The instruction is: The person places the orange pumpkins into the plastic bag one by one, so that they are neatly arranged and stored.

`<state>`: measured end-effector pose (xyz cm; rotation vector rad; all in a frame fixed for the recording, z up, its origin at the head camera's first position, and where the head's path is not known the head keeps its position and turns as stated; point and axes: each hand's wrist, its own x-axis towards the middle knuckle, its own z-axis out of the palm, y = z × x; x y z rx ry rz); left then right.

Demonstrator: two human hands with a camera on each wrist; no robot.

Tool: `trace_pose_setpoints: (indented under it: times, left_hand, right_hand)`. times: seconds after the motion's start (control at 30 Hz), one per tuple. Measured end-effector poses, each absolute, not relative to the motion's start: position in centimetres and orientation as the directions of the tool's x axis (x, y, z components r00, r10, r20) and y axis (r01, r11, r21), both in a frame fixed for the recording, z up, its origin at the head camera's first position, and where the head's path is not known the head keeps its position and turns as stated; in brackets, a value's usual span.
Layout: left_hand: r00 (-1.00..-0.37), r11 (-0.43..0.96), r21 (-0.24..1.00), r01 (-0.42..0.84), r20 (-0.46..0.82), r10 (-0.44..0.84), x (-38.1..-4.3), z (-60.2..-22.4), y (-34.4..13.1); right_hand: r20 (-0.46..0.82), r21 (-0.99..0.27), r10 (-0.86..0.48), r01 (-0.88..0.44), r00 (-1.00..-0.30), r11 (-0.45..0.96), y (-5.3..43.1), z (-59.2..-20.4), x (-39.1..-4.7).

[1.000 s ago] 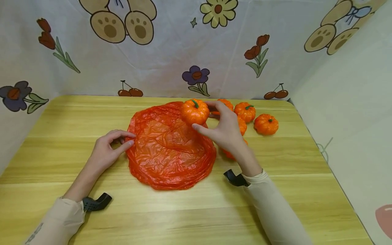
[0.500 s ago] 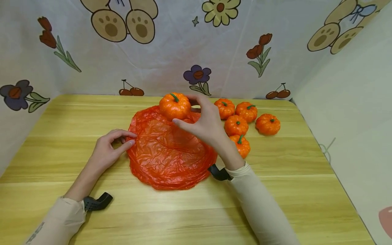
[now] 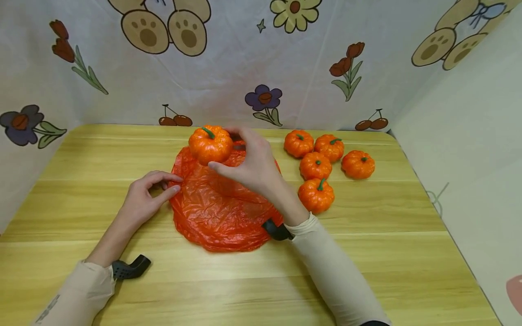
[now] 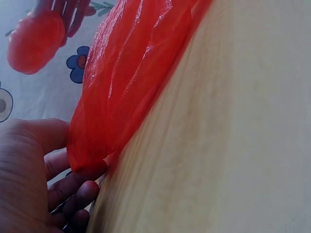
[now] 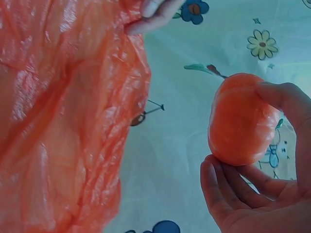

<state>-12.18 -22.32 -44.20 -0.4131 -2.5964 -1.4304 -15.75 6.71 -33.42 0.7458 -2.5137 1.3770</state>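
Note:
A crinkled red plastic bag (image 3: 220,213) lies spread in a round shape on the table. At its left edge my left hand (image 3: 142,199) pinches the rim between thumb and fingers; the left wrist view shows that hand (image 4: 53,165) at the edge of the thin film. Above the far part of the bag, my right hand (image 3: 257,163) grips a small orange pumpkin (image 3: 210,145) with a green stem. In the right wrist view the thumb presses on one side of the pumpkin (image 5: 240,121) and the fingers support the other.
Several more small pumpkins (image 3: 316,166) sit to the right of the bag, one (image 3: 358,164) a little apart from the others. The wooden table (image 3: 244,290) meets a patterned cloth (image 3: 216,81) along its back edge, and a pale wall (image 3: 469,158) stands at the right.
My right hand has carried the pumpkin leftward over the bag, which uncovers the other pumpkins at the right. The left hand has stayed at the bag's edge.

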Motion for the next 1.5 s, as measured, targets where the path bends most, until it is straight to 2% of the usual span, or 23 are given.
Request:
trace_pose_setpoints:
  times: [0.5, 0.87, 1.5]
  left_hand:
    - [-0.953, 0.520, 0.798, 0.304, 0.257, 0.163, -12.3, -44.2, -22.4]
    - [-0.953, 0.507, 0.807, 0.304, 0.259, 0.158, -12.2, -44.0, -22.4]
    - [-0.951, 0.508, 0.804, 0.309, 0.267, 0.155, -12.2, -44.3, -22.3]
  right_hand:
    - [0.250, -0.738, -0.457, -0.473, -0.854, 0.481, 4.9, -36.2, -15.4]
    - [0.157, -0.673, -0.479, -0.449, -0.864, 0.588, 4.3, -38.1, -15.7]
    - [0.054, -0.684, -0.554, -0.435, -0.830, 0.585, 4.3, -39.8, -15.8]
